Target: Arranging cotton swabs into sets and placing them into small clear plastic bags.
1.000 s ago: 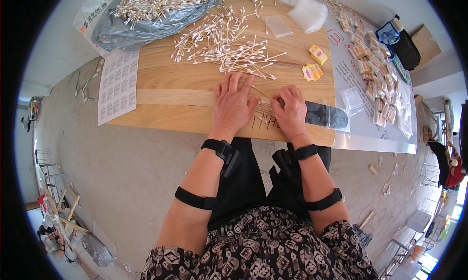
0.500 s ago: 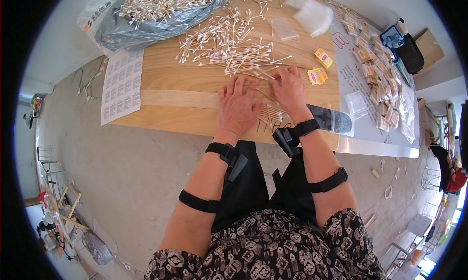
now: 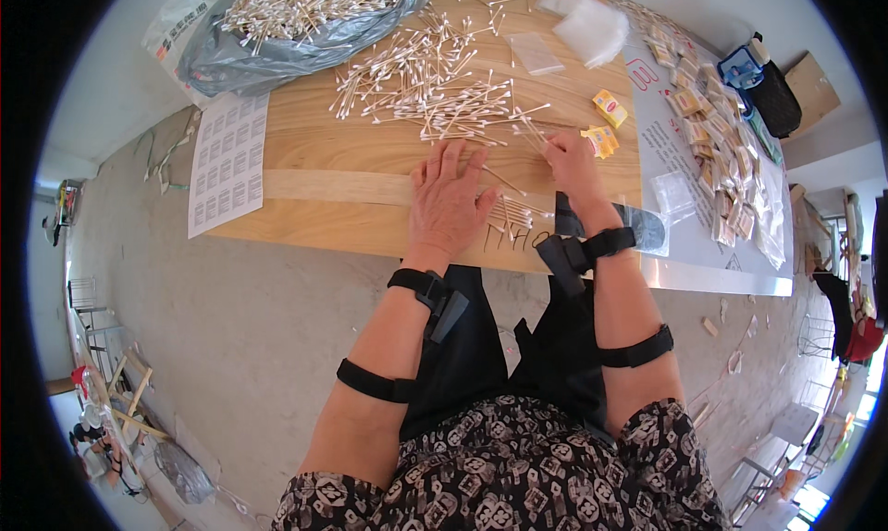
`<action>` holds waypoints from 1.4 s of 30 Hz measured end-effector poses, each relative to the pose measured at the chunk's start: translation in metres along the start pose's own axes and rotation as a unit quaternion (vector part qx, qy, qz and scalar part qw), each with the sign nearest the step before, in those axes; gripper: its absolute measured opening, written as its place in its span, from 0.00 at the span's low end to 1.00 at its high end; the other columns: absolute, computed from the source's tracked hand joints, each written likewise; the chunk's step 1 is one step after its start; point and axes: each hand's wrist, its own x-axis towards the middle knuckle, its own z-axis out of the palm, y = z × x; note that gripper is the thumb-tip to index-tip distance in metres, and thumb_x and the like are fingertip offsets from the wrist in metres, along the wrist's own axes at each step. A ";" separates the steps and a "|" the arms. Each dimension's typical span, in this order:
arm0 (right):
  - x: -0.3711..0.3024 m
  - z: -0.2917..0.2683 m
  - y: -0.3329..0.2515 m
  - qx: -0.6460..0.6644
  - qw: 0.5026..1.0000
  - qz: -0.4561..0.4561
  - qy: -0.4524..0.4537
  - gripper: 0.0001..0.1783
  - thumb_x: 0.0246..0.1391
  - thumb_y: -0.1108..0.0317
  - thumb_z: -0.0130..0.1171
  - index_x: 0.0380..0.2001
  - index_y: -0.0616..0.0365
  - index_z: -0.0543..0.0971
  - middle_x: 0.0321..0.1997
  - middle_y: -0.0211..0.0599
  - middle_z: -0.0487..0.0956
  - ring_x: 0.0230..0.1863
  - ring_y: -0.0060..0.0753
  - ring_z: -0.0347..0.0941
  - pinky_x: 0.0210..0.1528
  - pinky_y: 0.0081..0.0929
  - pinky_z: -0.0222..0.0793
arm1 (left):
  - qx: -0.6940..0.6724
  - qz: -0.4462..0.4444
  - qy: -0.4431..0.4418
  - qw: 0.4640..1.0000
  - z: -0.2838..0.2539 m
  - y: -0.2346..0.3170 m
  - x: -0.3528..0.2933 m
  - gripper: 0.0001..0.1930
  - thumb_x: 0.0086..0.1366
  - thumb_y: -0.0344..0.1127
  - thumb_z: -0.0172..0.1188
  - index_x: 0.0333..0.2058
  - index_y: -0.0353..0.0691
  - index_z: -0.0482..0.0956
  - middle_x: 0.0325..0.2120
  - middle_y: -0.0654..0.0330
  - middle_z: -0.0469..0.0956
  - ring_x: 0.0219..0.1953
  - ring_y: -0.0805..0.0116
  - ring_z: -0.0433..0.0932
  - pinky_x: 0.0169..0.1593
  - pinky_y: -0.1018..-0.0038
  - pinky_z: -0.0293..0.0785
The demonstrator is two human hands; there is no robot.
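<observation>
My left hand point(image 3: 447, 196) lies flat on the wooden table, fingers spread, their tips close to the near edge of a loose pile of cotton swabs point(image 3: 467, 110). To its right, my right hand point(image 3: 573, 168) is closed, its fingertips pinching a few cotton swabs point(image 3: 530, 129) that stick out to the upper left. Between the hands a small row of cotton swabs point(image 3: 511, 215) rests near the table's front edge, and a single swab lies slantwise just above it. Beyond my right hand are small yellow boxes point(image 3: 610, 108) and yellow printed cards point(image 3: 601, 142).
A grey plastic bag point(image 3: 268, 68) heaped with swabs stands at the far left, beside a printed sheet point(image 3: 228, 166). Clear small bags point(image 3: 592, 31) lie at the back. Right of the wooden top, many small packed bundles point(image 3: 721, 152) cover part of a grey surface.
My right hand has moved right and slightly nearer, away from my left hand, with a few swabs in its fingertips. My left hand has barely moved.
</observation>
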 end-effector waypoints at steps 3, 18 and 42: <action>0.008 -0.013 -0.020 0.076 0.974 0.188 -0.101 0.07 0.47 0.72 0.56 0.27 0.67 0.77 0.22 0.45 0.73 0.24 0.40 0.69 0.30 0.35 0.65 | -0.008 -0.005 0.003 1.000 0.000 -0.003 -0.003 0.27 0.61 0.49 0.55 0.58 0.48 0.68 0.59 0.56 0.62 0.64 0.56 0.55 0.62 0.58 0.50; -0.036 -0.003 -0.027 -0.061 0.993 -0.078 -0.066 0.04 0.46 0.73 0.56 0.26 0.62 0.73 0.39 0.43 0.72 0.44 0.49 0.67 0.48 0.40 0.64 | -0.085 0.023 0.045 0.995 0.001 -0.008 -0.001 0.31 0.59 0.46 0.57 0.60 0.44 0.65 0.59 0.57 0.64 0.64 0.55 0.58 0.61 0.57 0.53; -0.078 -0.012 -0.041 0.254 0.944 0.179 0.111 0.07 0.51 0.75 0.58 0.34 0.67 0.78 0.34 0.34 0.76 0.30 0.21 0.68 0.34 0.19 0.66 | -0.037 0.037 -0.110 0.993 0.008 0.038 0.003 0.29 0.61 0.43 0.57 0.56 0.33 0.65 0.55 0.50 0.65 0.61 0.52 0.60 0.67 0.60 0.50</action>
